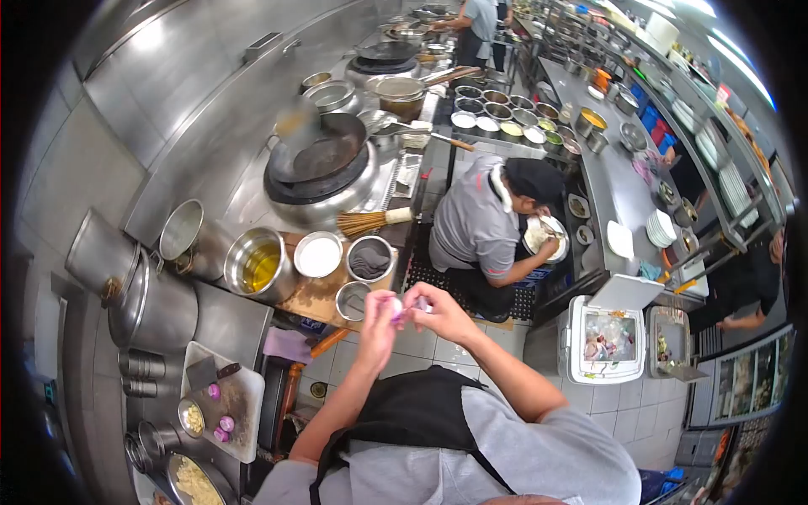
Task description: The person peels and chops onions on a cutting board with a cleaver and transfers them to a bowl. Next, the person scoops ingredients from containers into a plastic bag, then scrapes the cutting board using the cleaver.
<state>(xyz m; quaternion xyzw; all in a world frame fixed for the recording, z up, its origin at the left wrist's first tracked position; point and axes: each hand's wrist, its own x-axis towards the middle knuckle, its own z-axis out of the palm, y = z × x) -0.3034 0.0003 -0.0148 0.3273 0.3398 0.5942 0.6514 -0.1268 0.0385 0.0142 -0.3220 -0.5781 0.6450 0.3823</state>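
Both my hands are raised in front of my chest, close together. My left hand (381, 326) has its fingers closed around a small purple and white onion (396, 310). My right hand (439, 311) pinches at the onion's right side, where a pale bit shows between the fingertips. At the lower left, a white cutting board (246, 402) bears a cleaver (202, 373), purple onion pieces (223, 427) and a small bowl of chopped pale food (193, 418). A larger bowl of pale pieces (195, 481) stands below the board.
A pot of yellow oil (262, 266), a container of white contents (318, 254) and a bamboo brush (374, 221) lie ahead. A wok (324, 151) sits on the stove. A crouching person (480, 219) holds a bowl ahead right. An open white bin (572, 343) stands right.
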